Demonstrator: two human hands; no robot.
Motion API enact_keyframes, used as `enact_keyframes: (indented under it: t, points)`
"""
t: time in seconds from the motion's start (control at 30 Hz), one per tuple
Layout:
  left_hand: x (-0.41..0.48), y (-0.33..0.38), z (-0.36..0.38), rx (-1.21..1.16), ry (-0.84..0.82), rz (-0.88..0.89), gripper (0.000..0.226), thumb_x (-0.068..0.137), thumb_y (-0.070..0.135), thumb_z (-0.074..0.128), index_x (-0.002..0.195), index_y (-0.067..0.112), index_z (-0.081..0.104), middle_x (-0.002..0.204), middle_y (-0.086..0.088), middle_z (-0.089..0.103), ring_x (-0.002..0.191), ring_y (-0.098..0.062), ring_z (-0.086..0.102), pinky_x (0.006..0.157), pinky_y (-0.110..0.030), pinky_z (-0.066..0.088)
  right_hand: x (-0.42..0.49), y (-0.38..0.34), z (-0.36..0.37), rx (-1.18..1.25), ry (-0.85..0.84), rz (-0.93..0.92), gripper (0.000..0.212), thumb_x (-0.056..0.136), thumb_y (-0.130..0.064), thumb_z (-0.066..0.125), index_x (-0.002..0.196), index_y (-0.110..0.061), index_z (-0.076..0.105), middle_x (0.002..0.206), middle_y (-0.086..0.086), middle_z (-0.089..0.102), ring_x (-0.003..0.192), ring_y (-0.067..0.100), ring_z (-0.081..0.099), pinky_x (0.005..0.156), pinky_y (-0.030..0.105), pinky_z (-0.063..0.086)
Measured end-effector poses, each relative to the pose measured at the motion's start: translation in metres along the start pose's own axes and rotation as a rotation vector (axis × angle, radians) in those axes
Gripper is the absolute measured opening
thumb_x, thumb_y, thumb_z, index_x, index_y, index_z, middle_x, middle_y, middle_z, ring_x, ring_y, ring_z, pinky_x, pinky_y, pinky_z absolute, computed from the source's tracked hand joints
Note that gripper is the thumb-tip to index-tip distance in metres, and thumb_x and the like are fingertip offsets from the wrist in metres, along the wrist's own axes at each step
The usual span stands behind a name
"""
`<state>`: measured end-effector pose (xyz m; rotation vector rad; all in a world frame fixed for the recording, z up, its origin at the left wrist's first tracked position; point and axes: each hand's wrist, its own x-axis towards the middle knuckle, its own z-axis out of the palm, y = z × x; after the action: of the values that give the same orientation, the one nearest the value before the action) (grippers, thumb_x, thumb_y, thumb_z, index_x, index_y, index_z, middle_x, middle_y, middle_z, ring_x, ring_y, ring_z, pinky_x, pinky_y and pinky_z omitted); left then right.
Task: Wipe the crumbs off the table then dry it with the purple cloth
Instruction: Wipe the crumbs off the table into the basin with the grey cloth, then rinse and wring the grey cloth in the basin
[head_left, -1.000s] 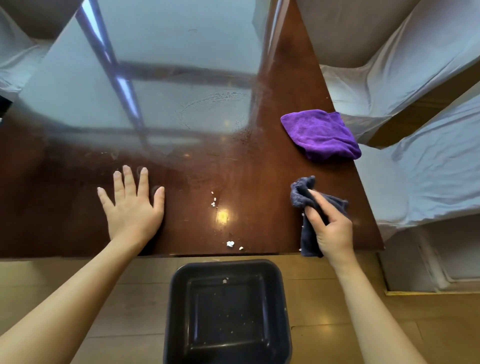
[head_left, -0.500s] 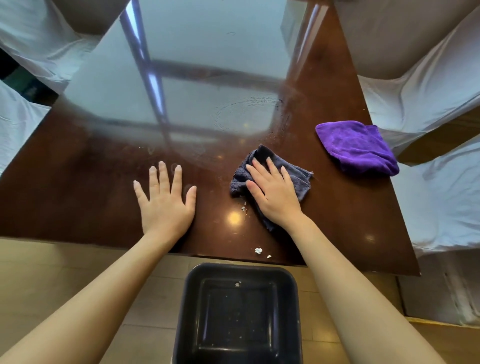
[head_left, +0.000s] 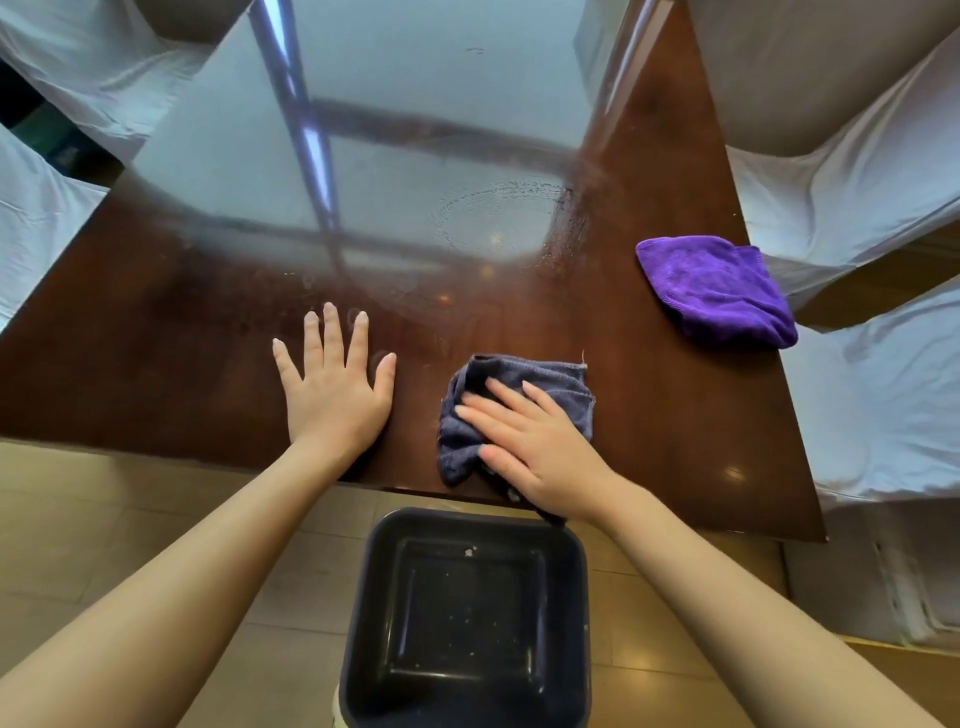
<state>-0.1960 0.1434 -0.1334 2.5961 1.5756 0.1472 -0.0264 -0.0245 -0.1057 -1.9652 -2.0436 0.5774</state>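
Note:
My right hand (head_left: 535, 447) presses flat on a grey-blue cloth (head_left: 566, 379) at the near edge of the dark glossy table (head_left: 675, 441). Part of the cloth hangs over the edge under my wrist. No loose crumbs show on the wood around it. My left hand (head_left: 335, 384) lies flat on the table with fingers spread, holding nothing. The purple cloth (head_left: 717, 288) rests crumpled at the table's right edge, apart from both hands. Below the edge stands a black bin (head_left: 467, 618) with several pale crumbs inside.
Chairs under white covers (head_left: 857, 197) stand close along the table's right side, and others (head_left: 31, 228) at the left. A ring of wet marks (head_left: 498, 218) shows on the table's middle. Tiled floor lies below the near edge.
My right hand first brought the grey cloth from the right edge to the middle, then dragged it toward the near edge over the crumbs. The crumbs near the edge are no longer visible. The left hand stayed put.

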Motion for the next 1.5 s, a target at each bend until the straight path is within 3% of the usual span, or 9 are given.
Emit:
enact_keyframes:
  t: [0.17, 0.4, 0.8, 1.07, 1.17, 1.27, 1.33, 1.4, 1.5]
  points:
    - [0.000, 0.000, 0.001, 0.005, -0.004, -0.003, 0.064, 0.090, 0.055, 0.011, 0.146, 0.024, 0.008, 0.157, -0.010, 0.004, 0.144, -0.026, -0.003, 0.113, -0.055, -0.004, -0.034, -0.021, 0.013, -0.026, -0.040, -0.030, 0.052, 0.096, -0.048, 0.031, 0.144, -0.037, 0.014, 0.153, -0.017, 0.013, 0.143, 0.003, -0.005, 0.118, 0.036, -0.006]
    - [0.000, -0.001, 0.003, 0.005, 0.005, 0.000, 0.064, 0.090, 0.055, 0.011, 0.146, 0.024, 0.010, 0.157, -0.010, 0.005, 0.144, -0.027, -0.002, 0.113, -0.056, -0.004, -0.056, -0.044, 0.032, -0.083, 0.274, -0.039, 0.047, 0.084, -0.011, 0.065, 0.129, -0.018, 0.052, 0.136, 0.000, 0.053, 0.132, 0.020, 0.040, 0.109, 0.050, 0.031]
    - [0.001, -0.001, 0.003, -0.011, -0.010, 0.002, 0.064, 0.090, 0.055, 0.011, 0.146, 0.024, 0.008, 0.157, -0.010, 0.002, 0.144, -0.026, -0.004, 0.112, -0.054, -0.006, -0.079, -0.076, 0.044, 0.163, 0.421, 0.035, 0.042, 0.084, -0.005, 0.063, 0.124, -0.013, 0.057, 0.129, 0.001, 0.059, 0.125, 0.015, 0.050, 0.106, 0.043, 0.041]
    - [0.000, -0.001, -0.011, -0.132, -0.070, 0.013, 0.065, 0.091, 0.055, 0.020, 0.146, 0.025, 0.004, 0.157, -0.012, -0.001, 0.144, -0.024, -0.007, 0.113, -0.054, -0.009, -0.082, -0.087, 0.019, 0.443, 0.214, 0.029, 0.043, 0.089, -0.011, 0.057, 0.130, -0.023, 0.051, 0.133, -0.009, 0.055, 0.126, 0.002, 0.045, 0.108, 0.031, 0.037]
    - [-0.013, 0.008, -0.041, -0.417, -0.059, 0.181, 0.063, 0.092, 0.048, 0.037, 0.145, 0.023, 0.016, 0.157, -0.009, 0.009, 0.145, -0.021, 0.000, 0.115, -0.046, -0.007, -0.083, -0.086, 0.000, 0.639, 0.225, 0.101, 0.045, 0.087, -0.010, 0.060, 0.129, -0.025, 0.052, 0.130, -0.012, 0.057, 0.124, 0.004, 0.048, 0.105, 0.023, 0.037]
    - [-0.046, 0.027, -0.093, -0.915, -0.482, 0.513, 0.053, 0.083, 0.058, 0.047, 0.133, 0.044, 0.036, 0.144, 0.023, 0.036, 0.131, 0.005, 0.035, 0.112, -0.020, 0.023, -0.081, -0.082, -0.024, 0.727, 0.206, 0.141, 0.042, 0.087, -0.011, 0.059, 0.126, -0.027, 0.054, 0.125, -0.014, 0.060, 0.119, 0.004, 0.053, 0.100, 0.016, 0.038]
    - [-0.071, 0.037, -0.117, -0.912, -0.685, 0.735, 0.048, 0.080, 0.055, 0.056, 0.126, 0.050, 0.044, 0.133, 0.030, 0.048, 0.119, 0.012, 0.045, 0.100, -0.011, 0.035, -0.082, -0.081, -0.037, 0.715, 0.181, 0.145, 0.042, 0.087, -0.013, 0.059, 0.125, -0.031, 0.053, 0.122, -0.016, 0.060, 0.117, 0.003, 0.054, 0.099, 0.018, 0.040]
    - [-0.087, 0.039, -0.124, -0.790, -0.655, 0.909, 0.057, 0.077, 0.050, 0.063, 0.130, 0.040, 0.045, 0.137, 0.019, 0.049, 0.126, 0.008, 0.039, 0.103, -0.011, 0.032, -0.085, -0.079, -0.043, 0.694, 0.135, 0.160, 0.040, 0.088, -0.015, 0.058, 0.124, -0.032, 0.052, 0.121, -0.014, 0.060, 0.116, 0.004, 0.054, 0.099, 0.023, 0.043]
    - [-0.097, 0.034, -0.126, -0.688, -0.545, 0.986, 0.058, 0.077, 0.040, 0.068, 0.130, 0.036, 0.046, 0.142, 0.014, 0.041, 0.129, 0.006, 0.033, 0.106, -0.014, 0.030, -0.093, -0.079, -0.042, 0.777, 0.073, 0.224, 0.034, 0.088, -0.020, 0.059, 0.119, -0.029, 0.050, 0.118, -0.007, 0.060, 0.112, 0.011, 0.057, 0.096, 0.035, 0.048]
